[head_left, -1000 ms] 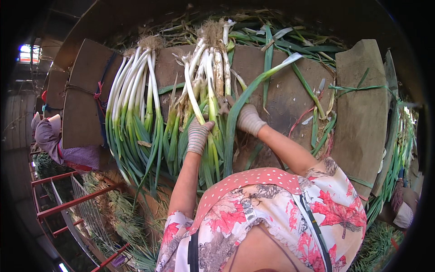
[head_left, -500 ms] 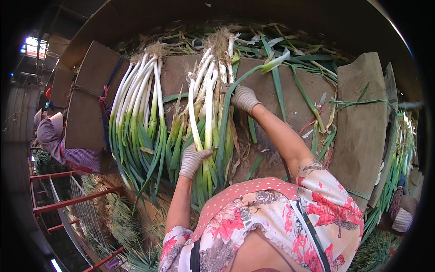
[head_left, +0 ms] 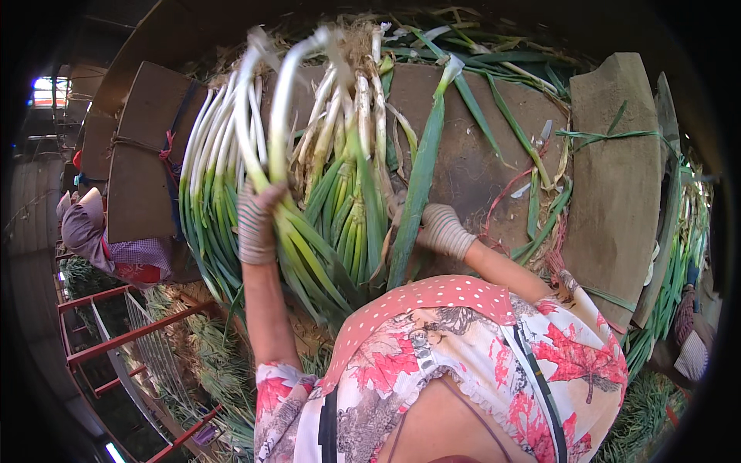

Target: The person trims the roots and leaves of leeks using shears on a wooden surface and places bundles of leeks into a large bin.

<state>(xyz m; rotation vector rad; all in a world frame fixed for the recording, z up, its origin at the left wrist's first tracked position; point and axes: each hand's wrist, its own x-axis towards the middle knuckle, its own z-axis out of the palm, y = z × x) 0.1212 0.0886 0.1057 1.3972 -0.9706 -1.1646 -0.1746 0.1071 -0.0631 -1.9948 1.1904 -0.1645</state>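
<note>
Closing around a few green onions (head_left: 279, 150), the left hand (head_left: 257, 224) is clamped where their white stems turn green. The stems rise above the grip toward the far side, their root ends blurred, while the green leaves fan down and rightward, close to the dotted apron cloth (head_left: 432, 297). Just left of that hand lies a pile of white-stemmed onions (head_left: 220, 166); to its right, a rougher, brown-skinned bunch (head_left: 364, 116) lies between the two hands.

The right hand (head_left: 444, 231) is at the lower part of a long green leaf (head_left: 423, 174), beside this bunch; its fingertips seem hidden behind the leaf, so I cannot tell whether they are together or apart.

An upright board (head_left: 143, 170) bounds the counter (head_left: 482, 177) on the left, another board (head_left: 617, 193) on the right. Leafy scraps (head_left: 509, 58) line the far edge. The widest room is right of the long leaf, where brown surface reaches to strewn leaf strips (head_left: 532, 147) near the right board.
</note>
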